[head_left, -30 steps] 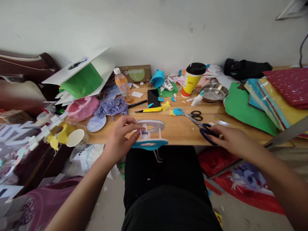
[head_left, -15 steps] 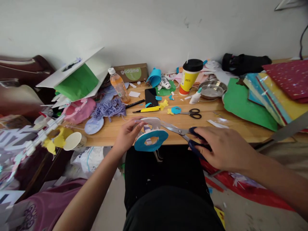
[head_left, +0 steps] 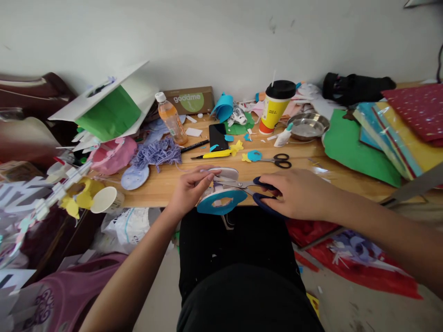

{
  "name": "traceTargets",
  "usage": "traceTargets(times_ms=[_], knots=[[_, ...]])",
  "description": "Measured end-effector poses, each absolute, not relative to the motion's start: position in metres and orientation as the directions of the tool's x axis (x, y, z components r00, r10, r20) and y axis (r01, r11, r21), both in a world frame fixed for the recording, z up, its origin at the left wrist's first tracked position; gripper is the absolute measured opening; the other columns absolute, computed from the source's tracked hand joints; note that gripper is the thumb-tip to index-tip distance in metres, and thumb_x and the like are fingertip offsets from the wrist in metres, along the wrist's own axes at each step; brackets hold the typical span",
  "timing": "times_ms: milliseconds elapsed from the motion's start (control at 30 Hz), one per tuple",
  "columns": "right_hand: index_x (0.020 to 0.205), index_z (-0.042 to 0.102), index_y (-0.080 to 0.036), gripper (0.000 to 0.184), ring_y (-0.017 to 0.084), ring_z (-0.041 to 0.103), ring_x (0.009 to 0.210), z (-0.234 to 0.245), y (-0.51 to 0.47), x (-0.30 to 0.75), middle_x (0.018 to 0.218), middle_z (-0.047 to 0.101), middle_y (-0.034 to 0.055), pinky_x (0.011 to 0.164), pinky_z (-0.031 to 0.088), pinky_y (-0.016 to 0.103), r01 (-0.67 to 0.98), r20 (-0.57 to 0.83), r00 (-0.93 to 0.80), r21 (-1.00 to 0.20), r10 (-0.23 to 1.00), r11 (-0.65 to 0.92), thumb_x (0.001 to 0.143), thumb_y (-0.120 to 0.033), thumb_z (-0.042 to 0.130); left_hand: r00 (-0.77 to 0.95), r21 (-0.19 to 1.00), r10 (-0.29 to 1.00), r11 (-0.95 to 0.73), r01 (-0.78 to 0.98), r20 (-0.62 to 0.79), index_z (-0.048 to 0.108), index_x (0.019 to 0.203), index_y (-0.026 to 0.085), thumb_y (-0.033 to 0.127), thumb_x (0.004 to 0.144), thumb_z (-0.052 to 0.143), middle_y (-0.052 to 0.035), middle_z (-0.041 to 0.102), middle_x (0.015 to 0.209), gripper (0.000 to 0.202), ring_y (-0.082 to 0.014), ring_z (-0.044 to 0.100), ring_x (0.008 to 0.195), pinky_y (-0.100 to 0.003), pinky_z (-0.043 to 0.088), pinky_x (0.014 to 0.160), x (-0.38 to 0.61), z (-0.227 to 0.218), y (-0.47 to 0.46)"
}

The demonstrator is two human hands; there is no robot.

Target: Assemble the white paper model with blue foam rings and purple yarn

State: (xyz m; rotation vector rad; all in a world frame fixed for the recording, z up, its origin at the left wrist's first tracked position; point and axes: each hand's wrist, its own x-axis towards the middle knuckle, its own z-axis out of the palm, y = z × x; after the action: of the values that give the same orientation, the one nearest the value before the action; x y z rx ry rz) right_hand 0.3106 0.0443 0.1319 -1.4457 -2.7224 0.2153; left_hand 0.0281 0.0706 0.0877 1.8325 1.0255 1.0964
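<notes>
My left hand [head_left: 188, 190] grips a small paper model [head_left: 221, 199] made of a blue ring below and a white ring above, joined by white posts, at the table's near edge. My right hand [head_left: 294, 192] is closed on the handles of blue-handled scissors [head_left: 258, 192]. Their metal blades reach left between the two rings of the model, close to my left fingertips.
The wooden table [head_left: 311, 168] is littered with a second pair of black scissors [head_left: 277, 160], a yellow cup with black lid [head_left: 275, 108], a steel bowl [head_left: 308, 127], a bottle [head_left: 170, 117], a phone [head_left: 218, 136], a yellow knife [head_left: 216, 155], purple yarn [head_left: 157, 152] and coloured sheets [head_left: 391, 133].
My right hand picked the blue scissors up off the table and carried them left to the model. My left hand tilted the model up toward me.
</notes>
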Motion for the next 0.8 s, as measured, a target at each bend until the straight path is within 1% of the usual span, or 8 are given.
traceTargets(times_ms=[167, 267, 333, 467, 567, 633, 700, 800], knots=[[0.108, 0.068, -0.023, 0.029, 0.023, 0.068, 0.073, 0.135, 0.048, 0.311, 0.093, 0.077, 0.0064, 0.058, 0.035, 0.030, 0.806, -0.045, -0.588, -0.125, 0.808, 0.579, 0.091, -0.043, 0.057, 0.323, 0.884, 0.895, -0.394, 0.252, 0.308, 0.080, 0.105, 0.025, 0.036, 0.096, 0.061, -0.0074, 0.076, 0.116, 0.024, -0.0239, 0.067, 0.116, -0.039, 0.052, 0.101, 0.032, 0.091, 0.067], [0.108, 0.069, -0.023, 0.027, 0.022, 0.067, 0.071, 0.132, 0.047, 0.312, 0.092, 0.077, 0.0059, 0.056, 0.033, 0.030, 0.800, -0.025, -0.595, -0.121, 0.804, 0.588, 0.091, -0.042, 0.057, 0.337, 0.880, 0.894, -0.392, 0.267, 0.296, 0.079, 0.107, 0.025, 0.037, 0.096, 0.061, -0.0068, 0.077, 0.114, 0.024, -0.0243, 0.068, 0.115, -0.039, 0.053, 0.099, 0.034, 0.093, 0.066], [0.104, 0.069, -0.023, 0.024, 0.021, 0.067, 0.068, 0.131, 0.047, 0.312, 0.087, 0.077, 0.0050, 0.056, 0.031, 0.031, 0.796, -0.023, -0.601, -0.112, 0.799, 0.595, 0.091, -0.040, 0.057, 0.349, 0.876, 0.890, -0.397, 0.273, 0.294, 0.079, 0.108, 0.025, 0.037, 0.096, 0.061, -0.0068, 0.077, 0.114, 0.025, -0.0246, 0.068, 0.115, -0.039, 0.053, 0.099, 0.035, 0.094, 0.066], [0.100, 0.069, -0.023, 0.021, 0.021, 0.067, 0.069, 0.131, 0.047, 0.312, 0.087, 0.077, 0.0038, 0.056, 0.031, 0.031, 0.781, -0.037, -0.621, -0.115, 0.783, 0.614, 0.092, -0.037, 0.057, 0.366, 0.873, 0.880, -0.411, 0.263, 0.304, 0.079, 0.108, 0.025, 0.036, 0.096, 0.060, -0.0060, 0.077, 0.113, 0.024, -0.0233, 0.069, 0.112, -0.036, 0.054, 0.097, 0.038, 0.096, 0.066], [0.104, 0.070, -0.023, 0.023, 0.021, 0.068, 0.070, 0.130, 0.047, 0.313, 0.092, 0.078, 0.0044, 0.056, 0.032, 0.031, 0.776, -0.006, -0.626, -0.105, 0.779, 0.622, 0.091, -0.037, 0.058, 0.361, 0.868, 0.879, -0.418, 0.269, 0.311, 0.080, 0.106, 0.025, 0.036, 0.096, 0.060, -0.0054, 0.077, 0.111, 0.024, -0.0229, 0.070, 0.110, -0.035, 0.054, 0.096, 0.039, 0.096, 0.067], [0.105, 0.071, -0.023, 0.023, 0.021, 0.067, 0.070, 0.128, 0.047, 0.314, 0.092, 0.078, 0.0047, 0.057, 0.033, 0.031, 0.775, 0.009, -0.627, -0.090, 0.779, 0.625, 0.091, -0.036, 0.059, 0.359, 0.864, 0.881, -0.417, 0.283, 0.308, 0.080, 0.104, 0.025, 0.036, 0.096, 0.060, -0.0056, 0.078, 0.109, 0.024, -0.0234, 0.069, 0.110, -0.036, 0.054, 0.096, 0.040, 0.096, 0.067], [0.105, 0.071, -0.023, 0.023, 0.021, 0.068, 0.069, 0.127, 0.047, 0.316, 0.091, 0.078, 0.0052, 0.057, 0.033, 0.031, 0.778, 0.006, -0.625, -0.076, 0.780, 0.624, 0.091, -0.035, 0.058, 0.352, 0.864, 0.887, -0.408, 0.294, 0.299, 0.080, 0.103, 0.024, 0.036, 0.096, 0.060, -0.0061, 0.078, 0.107, 0.024, -0.0240, 0.069, 0.110, -0.036, 0.054, 0.095, 0.040, 0.096, 0.068], [0.105, 0.072, -0.022, 0.024, 0.023, 0.069, 0.070, 0.125, 0.047, 0.318, 0.090, 0.078, 0.0061, 0.057, 0.033, 0.032, 0.792, -0.022, -0.610, -0.062, 0.792, 0.608, 0.093, -0.035, 0.055, 0.332, 0.877, 0.897, -0.388, 0.283, 0.290, 0.080, 0.103, 0.024, 0.036, 0.095, 0.061, -0.0061, 0.078, 0.109, 0.024, -0.0238, 0.070, 0.109, -0.037, 0.054, 0.096, 0.041, 0.095, 0.068]])
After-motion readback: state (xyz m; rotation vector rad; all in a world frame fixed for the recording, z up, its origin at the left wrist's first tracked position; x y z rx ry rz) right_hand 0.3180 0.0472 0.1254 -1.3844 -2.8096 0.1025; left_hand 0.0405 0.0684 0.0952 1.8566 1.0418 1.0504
